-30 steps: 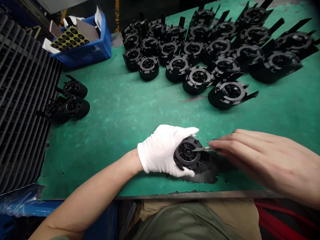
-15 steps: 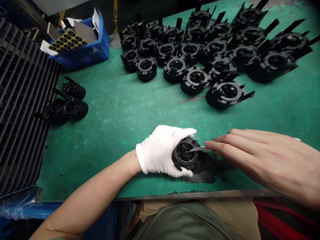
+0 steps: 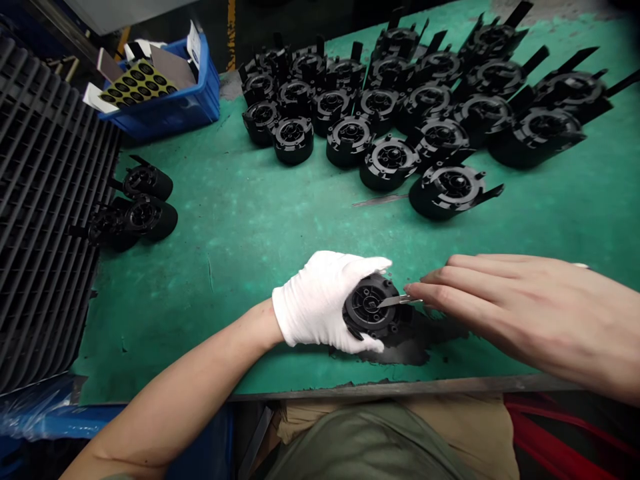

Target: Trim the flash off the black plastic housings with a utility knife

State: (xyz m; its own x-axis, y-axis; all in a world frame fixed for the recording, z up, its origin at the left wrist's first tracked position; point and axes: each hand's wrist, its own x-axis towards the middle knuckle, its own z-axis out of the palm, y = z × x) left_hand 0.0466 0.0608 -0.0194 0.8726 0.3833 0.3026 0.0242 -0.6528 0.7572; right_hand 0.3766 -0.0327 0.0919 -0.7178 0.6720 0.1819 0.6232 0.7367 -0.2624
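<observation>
My left hand (image 3: 325, 300), in a white glove, is wrapped around a round black plastic housing (image 3: 369, 319) near the table's front edge. Ribs and small holes mark the face of this housing, which is turned up toward me. My bare right hand (image 3: 500, 310) is closed on a craft knife (image 3: 397, 301), whose handle is mostly hidden under the fingers. The knife's pointed silver blade reaches over the housing's face, close to its centre; whether the tip touches cannot be made out.
Several similar black housings (image 3: 350, 137) crowd the back and right of the green table (image 3: 240, 220). A few more housings (image 3: 150, 217) lie at the left, beside a dark ribbed rack (image 3: 40, 200). A blue bin (image 3: 165, 110) holds a yellow sheet of round black stickers (image 3: 137, 83).
The right hand and the knife have shifted very slightly to the left. My left hand and the housing stay practically where they were.
</observation>
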